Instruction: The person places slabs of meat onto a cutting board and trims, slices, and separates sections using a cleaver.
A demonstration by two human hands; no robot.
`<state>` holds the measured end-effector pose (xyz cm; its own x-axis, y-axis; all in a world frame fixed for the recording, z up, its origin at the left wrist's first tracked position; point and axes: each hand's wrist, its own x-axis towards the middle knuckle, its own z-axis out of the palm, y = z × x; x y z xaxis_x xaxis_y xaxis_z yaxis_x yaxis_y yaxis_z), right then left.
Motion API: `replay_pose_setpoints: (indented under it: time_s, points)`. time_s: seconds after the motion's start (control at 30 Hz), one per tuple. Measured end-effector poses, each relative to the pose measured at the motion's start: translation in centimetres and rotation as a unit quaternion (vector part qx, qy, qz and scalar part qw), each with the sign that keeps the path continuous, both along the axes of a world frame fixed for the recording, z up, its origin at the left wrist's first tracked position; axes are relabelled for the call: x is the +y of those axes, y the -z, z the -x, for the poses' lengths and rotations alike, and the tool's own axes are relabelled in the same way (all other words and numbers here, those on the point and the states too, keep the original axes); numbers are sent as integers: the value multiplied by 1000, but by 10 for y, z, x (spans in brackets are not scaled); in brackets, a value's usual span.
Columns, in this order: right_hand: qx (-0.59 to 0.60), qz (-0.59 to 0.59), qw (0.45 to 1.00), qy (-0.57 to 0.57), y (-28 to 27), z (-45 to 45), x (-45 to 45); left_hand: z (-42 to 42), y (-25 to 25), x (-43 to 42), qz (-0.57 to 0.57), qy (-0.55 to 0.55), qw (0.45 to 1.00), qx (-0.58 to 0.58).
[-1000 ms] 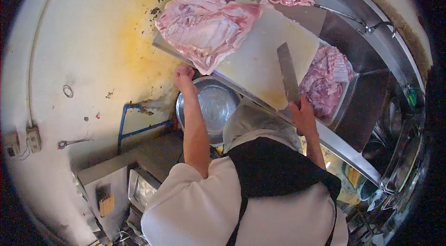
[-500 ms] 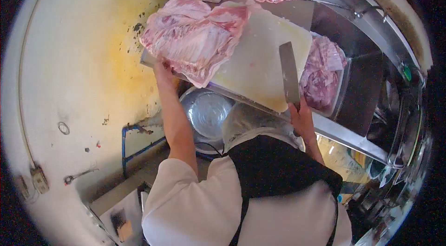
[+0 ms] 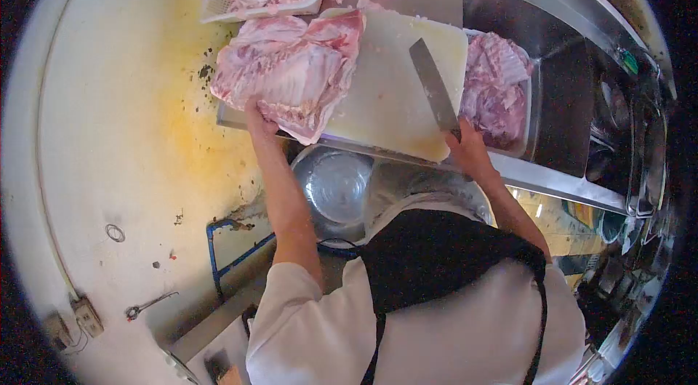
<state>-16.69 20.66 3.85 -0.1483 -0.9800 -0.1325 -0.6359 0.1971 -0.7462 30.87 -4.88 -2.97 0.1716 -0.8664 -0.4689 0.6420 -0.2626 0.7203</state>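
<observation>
Left hand (image 3: 262, 120)—now on meat (image 3: 298, 69) (clasped)

A pink, pale-ribbed meat slab (image 3: 302, 69) is spread across the left of the cutting board (image 3: 385, 72); a long grey knife (image 3: 434, 83) is held slanted over the right

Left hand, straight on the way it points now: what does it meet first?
The large slab of meat: the left hand is right at its near edge, apparently touching. Whether it would slide under or push against it is unclear here.
</observation>
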Motion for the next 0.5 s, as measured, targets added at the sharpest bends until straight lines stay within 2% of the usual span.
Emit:
replay_pose_setpoints:
  time_s: [0.1, 0.2, 0.27, 0.33, 0.37, 0.43, 0.5]
  points:
    - [13, 35, 999, 0, 18, -1, 3, -12, 23, -10, 7, 18, 1000, -14]
    - [11, 74, 997, 23, 31, -1, 10, 35, -38, 20, 13, 12, 1000, 1]
    - [6, 111, 993, 33, 31, -4, 11, 51, -47, 32, 12, 24, 1000, 16]
    - [-41, 45, 998, 21, 17, -1, 7, 60, -45, 43, 34, 34, 998, 32]
    - [-64, 12, 998, 14, 13, -1, 5, 63, -43, 51, 23, 40, 999, 17]
    - [-58, 50, 997, 8, 18, -1, 1, 77, -34, 71, 0, 51, 999, -7]
    - [-45, 72, 996, 4, 24, 2, -2, 133, -69, 98, -86, -30, 994, 57]
